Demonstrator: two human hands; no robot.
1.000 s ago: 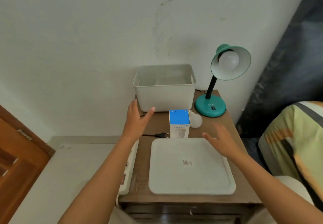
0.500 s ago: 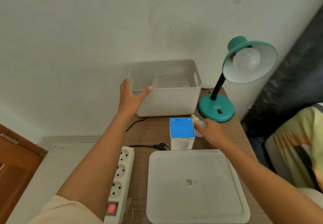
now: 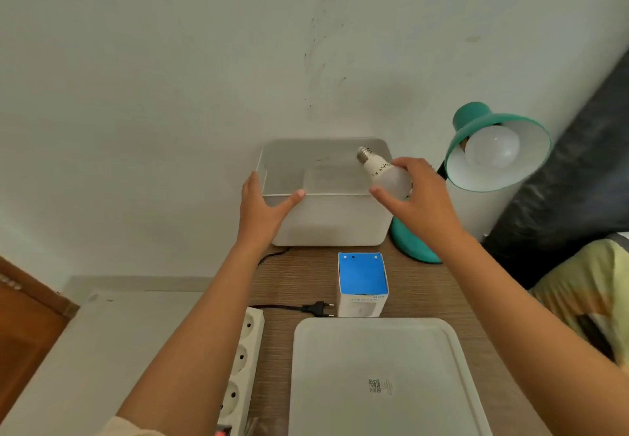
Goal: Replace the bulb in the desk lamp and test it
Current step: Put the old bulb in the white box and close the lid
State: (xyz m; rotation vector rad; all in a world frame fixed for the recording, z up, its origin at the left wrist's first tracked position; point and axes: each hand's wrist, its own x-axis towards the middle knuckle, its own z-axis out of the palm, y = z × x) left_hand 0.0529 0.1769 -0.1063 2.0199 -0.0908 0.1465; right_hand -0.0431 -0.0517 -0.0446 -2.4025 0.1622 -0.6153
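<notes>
A teal desk lamp [image 3: 476, 136] stands at the back right of the wooden table, a white bulb [image 3: 492, 146] fitted in its shade. My right hand [image 3: 418, 204] holds a loose white bulb [image 3: 384, 173] by its globe over the right end of the white bin [image 3: 326, 224], screw base pointing up and left. My left hand [image 3: 263, 207] grips the bin's front left rim. A blue-topped bulb box [image 3: 362, 282] stands upright in front of the bin. The lamp's black plug [image 3: 318, 309] lies unplugged on the table.
A white power strip [image 3: 243, 360] lies along the table's left edge. A white lid [image 3: 384, 377] lies flat on the near table. A wall stands close behind the bin. A patterned cushion [image 3: 592, 299] sits at the right.
My right hand picked the loose bulb off the table beside the box and lifted it over the bin. My left hand moved onto the bin's rim. The camera moved closer.
</notes>
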